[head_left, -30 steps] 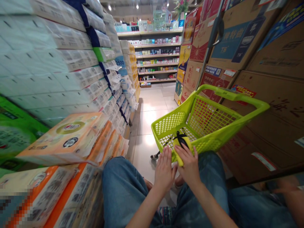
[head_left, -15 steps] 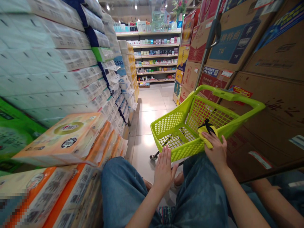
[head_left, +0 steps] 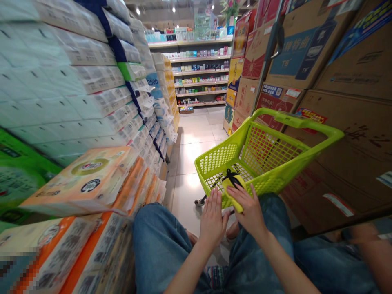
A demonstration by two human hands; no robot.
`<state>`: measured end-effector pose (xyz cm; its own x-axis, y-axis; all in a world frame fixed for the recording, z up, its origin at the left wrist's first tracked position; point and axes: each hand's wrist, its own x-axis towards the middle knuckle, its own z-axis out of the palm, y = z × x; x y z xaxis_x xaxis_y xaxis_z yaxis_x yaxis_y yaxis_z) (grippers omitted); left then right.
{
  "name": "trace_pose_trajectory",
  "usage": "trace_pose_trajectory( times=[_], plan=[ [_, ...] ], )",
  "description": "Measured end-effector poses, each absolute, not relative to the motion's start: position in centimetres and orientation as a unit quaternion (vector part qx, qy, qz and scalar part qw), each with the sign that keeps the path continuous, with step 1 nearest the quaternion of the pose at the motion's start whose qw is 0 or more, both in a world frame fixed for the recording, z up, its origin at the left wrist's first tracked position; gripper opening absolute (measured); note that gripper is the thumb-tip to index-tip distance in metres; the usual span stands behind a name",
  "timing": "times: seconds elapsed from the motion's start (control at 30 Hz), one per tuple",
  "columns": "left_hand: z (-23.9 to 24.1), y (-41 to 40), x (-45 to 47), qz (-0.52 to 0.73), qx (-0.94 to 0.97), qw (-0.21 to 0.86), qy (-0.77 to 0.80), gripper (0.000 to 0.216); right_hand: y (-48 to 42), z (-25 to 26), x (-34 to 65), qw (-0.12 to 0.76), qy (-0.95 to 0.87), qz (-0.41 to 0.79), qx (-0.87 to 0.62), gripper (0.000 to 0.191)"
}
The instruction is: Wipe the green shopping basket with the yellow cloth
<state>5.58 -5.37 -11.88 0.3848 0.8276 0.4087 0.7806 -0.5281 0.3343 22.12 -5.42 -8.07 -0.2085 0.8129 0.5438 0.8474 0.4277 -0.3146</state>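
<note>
A lime-green shopping basket cart (head_left: pixel 269 188) with grid walls stands tilted in front of my knees. My left hand (head_left: pixel 212 212) rests at its near left corner, fingers stretched out and close together, nothing held. Over the near rim, just right of that hand, lies a yellow cloth (head_left: pixel 237 185) with a black cord tied in a bow (head_left: pixel 230 176). My right hand (head_left: pixel 249 210) covers the lower part of the cloth and presses it against the rim. Its palm side is hidden. The bow hangs over the inside of the basket.
Wrapped tissue packs (head_left: pixel 76 179) are stacked on the left, and cardboard cartons (head_left: pixel 346 151) rise on the right. A tiled aisle (head_left: pixel 191 151) runs ahead to shelves (head_left: pixel 202 73) of small goods. My jeans-clad knees flank my hands.
My right hand has slid the yellow cloth leftward along the near rim, from the right side to beside my left hand. The left hand has hardly moved.
</note>
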Motion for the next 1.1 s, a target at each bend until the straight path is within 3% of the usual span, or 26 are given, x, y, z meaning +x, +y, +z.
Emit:
trace_pose_trajectory(
  times=[0.27,0.67,0.8,0.97,1.1],
  plan=[
    [-11.7,-5.5,5.7,0.277,0.828,0.036,0.486,0.066,-2.2,-7.9,31.9,0.365,-0.681,-0.121,-0.622,0.051],
    [-12.0,-5.4,5.7,0.273,0.833,0.024,0.481,0.072,-6.3,-8.8,19.0,0.347,-0.771,-0.038,-0.533,0.073],
    [-11.8,-5.5,5.7,0.272,0.832,0.014,0.484,0.071,-5.4,-8.6,23.2,0.320,-0.799,-0.051,-0.507,0.067],
    [-11.7,-5.4,5.8,0.265,0.833,0.004,0.485,0.069,-2.8,-8.5,31.6,0.360,-0.715,-0.116,-0.588,0.055],
    [-11.6,-5.5,5.8,0.262,0.833,0.016,0.488,0.073,-2.0,-8.6,32.5,0.386,-0.656,-0.143,-0.633,0.051]
  ],
)
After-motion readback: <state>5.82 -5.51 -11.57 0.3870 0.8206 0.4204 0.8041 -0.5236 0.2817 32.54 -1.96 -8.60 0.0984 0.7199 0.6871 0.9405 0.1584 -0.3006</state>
